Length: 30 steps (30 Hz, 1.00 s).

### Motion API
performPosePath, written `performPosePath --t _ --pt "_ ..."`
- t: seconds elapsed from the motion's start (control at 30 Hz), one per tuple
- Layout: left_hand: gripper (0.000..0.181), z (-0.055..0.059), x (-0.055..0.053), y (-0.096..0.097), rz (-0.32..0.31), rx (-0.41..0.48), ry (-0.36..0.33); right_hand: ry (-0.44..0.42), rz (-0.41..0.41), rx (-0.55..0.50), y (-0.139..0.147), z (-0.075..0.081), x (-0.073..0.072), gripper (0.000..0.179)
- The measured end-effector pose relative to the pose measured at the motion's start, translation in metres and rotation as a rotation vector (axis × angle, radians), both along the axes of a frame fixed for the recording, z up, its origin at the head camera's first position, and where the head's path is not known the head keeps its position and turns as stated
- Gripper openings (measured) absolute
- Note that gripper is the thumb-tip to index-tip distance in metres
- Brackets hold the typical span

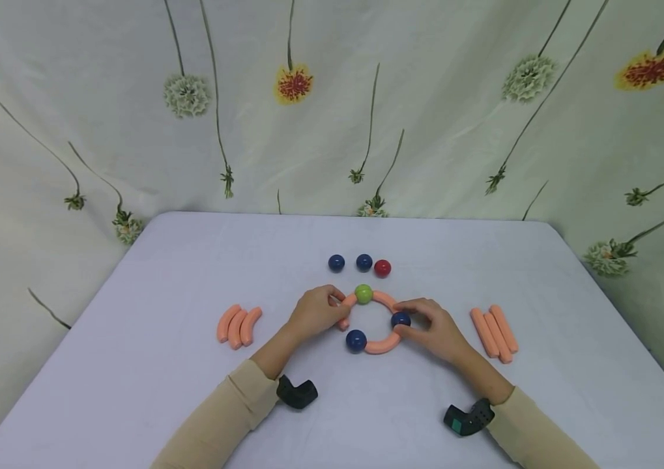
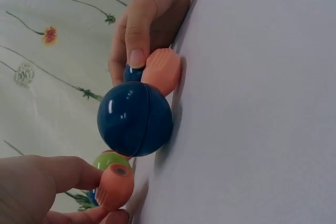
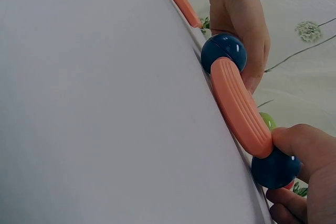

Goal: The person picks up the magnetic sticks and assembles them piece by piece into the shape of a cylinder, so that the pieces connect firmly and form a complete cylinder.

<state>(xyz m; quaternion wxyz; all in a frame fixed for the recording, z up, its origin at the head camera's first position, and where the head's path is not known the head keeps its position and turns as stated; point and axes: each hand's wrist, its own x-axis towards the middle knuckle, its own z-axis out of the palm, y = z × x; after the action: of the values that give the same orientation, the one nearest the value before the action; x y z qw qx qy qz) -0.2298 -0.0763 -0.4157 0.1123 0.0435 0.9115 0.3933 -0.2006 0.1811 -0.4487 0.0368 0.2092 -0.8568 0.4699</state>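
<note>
A ring of curved orange rods and balls lies between the hands. My left hand (image 1: 315, 311) pinches a curved orange rod (image 2: 116, 187) that meets the green ball (image 1: 363, 294). Its free end, with a grey tip, stands apart from the near blue ball (image 1: 356, 341). With thumb and fingers my right hand (image 1: 434, 327) holds another blue ball (image 3: 275, 168) at the ring's right side. From that ball one curved rod (image 1: 384, 299) runs up to the green ball. A second curved rod (image 3: 239, 107) joins it to the near blue ball.
Beyond the ring sit two blue balls (image 1: 336, 263) and a red ball (image 1: 382, 268). Several curved orange rods (image 1: 238, 326) lie at the left. Straight orange rods (image 1: 494, 333) lie at the right on the white table (image 1: 150, 391). A flowered cloth (image 1: 443, 130) hangs behind.
</note>
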Motion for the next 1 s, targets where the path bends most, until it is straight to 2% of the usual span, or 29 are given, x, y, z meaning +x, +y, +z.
performPosePath --t 0.37,1.0 --pt "0.037 0.0040 0.0015 0.0003 -0.054 -0.066 -0.023 0.004 0.001 0.000 0.0006 -0.0024 -0.0010 0.038" --pt "0.039 0.0050 0.0006 -0.0011 -0.077 -0.069 -0.051 0.005 -0.011 0.020 0.0009 -0.0019 -0.0015 0.037"
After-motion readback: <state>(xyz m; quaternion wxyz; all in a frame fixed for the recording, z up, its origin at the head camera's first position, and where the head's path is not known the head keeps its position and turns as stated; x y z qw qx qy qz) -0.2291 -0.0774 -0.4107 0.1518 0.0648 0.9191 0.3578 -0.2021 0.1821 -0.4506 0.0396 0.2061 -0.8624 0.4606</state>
